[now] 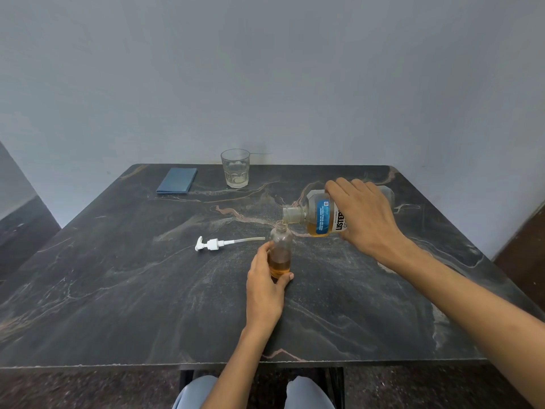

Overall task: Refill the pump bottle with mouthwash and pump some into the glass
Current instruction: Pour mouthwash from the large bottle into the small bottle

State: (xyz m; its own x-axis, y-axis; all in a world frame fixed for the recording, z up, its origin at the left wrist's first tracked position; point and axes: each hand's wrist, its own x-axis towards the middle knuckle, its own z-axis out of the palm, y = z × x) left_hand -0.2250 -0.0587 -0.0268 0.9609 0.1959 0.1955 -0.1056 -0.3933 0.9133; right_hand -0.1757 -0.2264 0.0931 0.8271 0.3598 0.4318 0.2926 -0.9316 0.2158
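A small clear pump bottle [281, 246] stands upright on the dark marble table [118, 290], its neck uncapped and amber liquid filling its lower part. My left hand [265, 284] grips its base. My right hand [364, 215] holds the mouthwash bottle [320, 216] tipped on its side, its uncapped mouth right over the small bottle's neck. Amber mouthwash lies in the tipped bottle. The white pump head [215, 244] with its tube lies on the table to the left. A clear glass [235, 168] stands at the table's far edge.
A folded blue cloth [177, 180] lies at the far left of the table. A grey wall rises right behind the table. My knees show below the near edge.
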